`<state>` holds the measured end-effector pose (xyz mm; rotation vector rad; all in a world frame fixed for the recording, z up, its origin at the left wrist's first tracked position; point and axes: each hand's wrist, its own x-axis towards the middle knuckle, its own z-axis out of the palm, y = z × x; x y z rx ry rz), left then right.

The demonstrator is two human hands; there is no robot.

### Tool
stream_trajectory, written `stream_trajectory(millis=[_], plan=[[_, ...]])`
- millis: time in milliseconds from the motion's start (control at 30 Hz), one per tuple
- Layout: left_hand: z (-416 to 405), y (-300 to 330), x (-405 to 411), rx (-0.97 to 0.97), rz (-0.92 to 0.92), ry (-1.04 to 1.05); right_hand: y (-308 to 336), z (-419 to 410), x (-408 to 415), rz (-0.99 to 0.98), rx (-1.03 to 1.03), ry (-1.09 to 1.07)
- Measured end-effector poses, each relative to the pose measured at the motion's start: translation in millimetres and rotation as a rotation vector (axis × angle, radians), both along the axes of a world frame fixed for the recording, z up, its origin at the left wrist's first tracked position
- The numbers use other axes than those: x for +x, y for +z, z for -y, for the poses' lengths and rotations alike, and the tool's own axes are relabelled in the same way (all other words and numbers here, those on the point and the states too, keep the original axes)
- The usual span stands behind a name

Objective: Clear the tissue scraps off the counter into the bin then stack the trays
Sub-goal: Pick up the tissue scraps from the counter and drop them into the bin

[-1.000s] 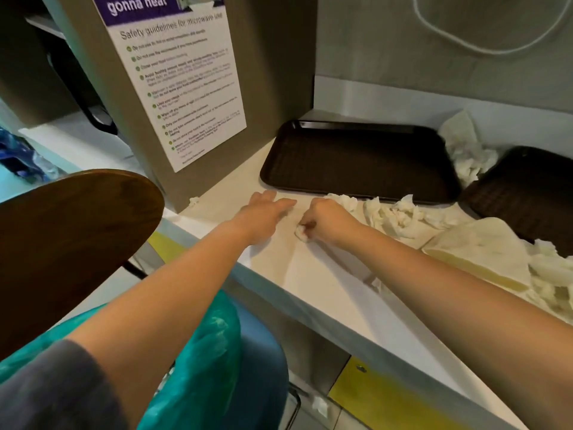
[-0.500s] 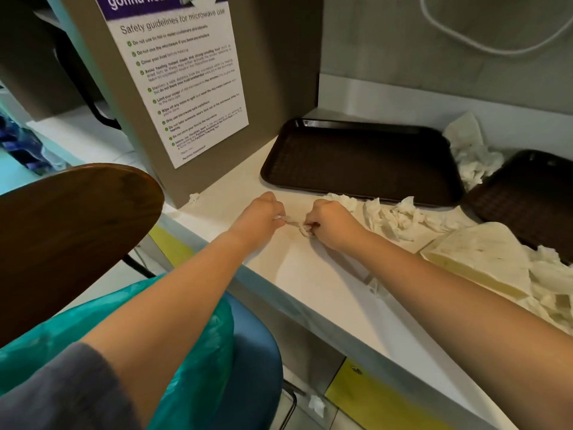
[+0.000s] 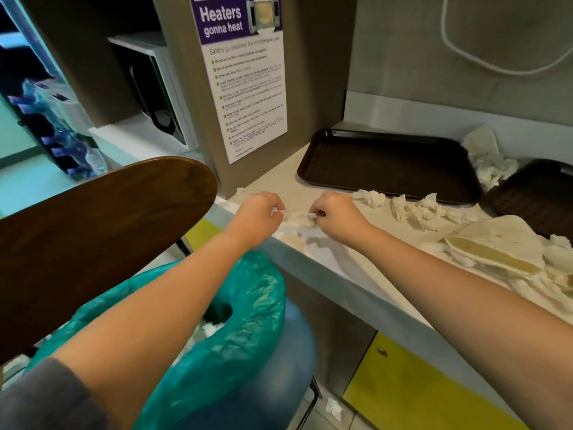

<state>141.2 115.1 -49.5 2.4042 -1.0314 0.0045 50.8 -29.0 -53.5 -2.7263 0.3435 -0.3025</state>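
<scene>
At the near left corner of the counter (image 3: 341,268), just above the bin (image 3: 242,305) with its green liner, both hands pinch the same thin tissue scrap (image 3: 297,215). The left hand (image 3: 257,217) holds one end between thumb and fingertips, the right hand (image 3: 336,214) holds the other, and the strip hangs stretched between them just over the counter's edge. Both grips are narrow, closed on the paper. More tissue scraps (image 3: 415,209) lie in a ragged line along the front rim of the nearer tray (image 3: 387,166), another heap (image 3: 486,162) sits between that tray and the second tray (image 3: 539,197) at the right, and a larger folded sheet (image 3: 496,246) rests further right among crumpled pieces. One stray bit (image 3: 333,406) lies on the floor below. Such paper looks feather-light, soft and quick to tear, so a pull from two ends would likely split it; gathering pieces into a loose bunch with a cupped palm should serve better than pinching each one. Light scraps may also drift past the bin's mouth, so a release low over the liner seems wise. By contrast, each tray looks stiff and textured, best taken by its raised rim.
</scene>
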Motion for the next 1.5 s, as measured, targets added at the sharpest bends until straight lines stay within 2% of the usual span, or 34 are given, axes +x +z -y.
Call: stream_trajectory(millis=[267, 400, 733, 833, 933, 1200, 1500], plan=[[-117.0, 32.8, -24.4, -0.078, 0.014, 0.099, 26.4, -103.6, -5.8, 0.077, 0.043, 0.107], [-175.0, 39.9, -31.7, -0.049, -0.015, 0.126, 28.6, -159.6, -9.8, 0.108, 0.123, 0.158], [-258.7, 17.5, -46.6, 0.076, -0.185, 0.067, 6.3, -235.4, -16.1, -0.052, 0.133, 0.180], [-260.8, 15.1, -47.3, 0.041, -0.264, 0.033, 5.3, -234.0, -19.5, -0.045, 0.136, 0.137], [-256.1, 16.0, -46.0, 0.018, -0.258, 0.006, 7.3, -228.6, -23.0, -0.004, 0.121, 0.110], [-206.8, 14.0, -31.3, -0.037, -0.081, -0.018, 5.2, -184.2, -23.4, 0.041, 0.102, 0.050], [-112.7, -2.3, 15.3, 0.013, -0.040, 0.006, 1.4, -95.7, 2.4, 0.010, 0.135, -0.027]])
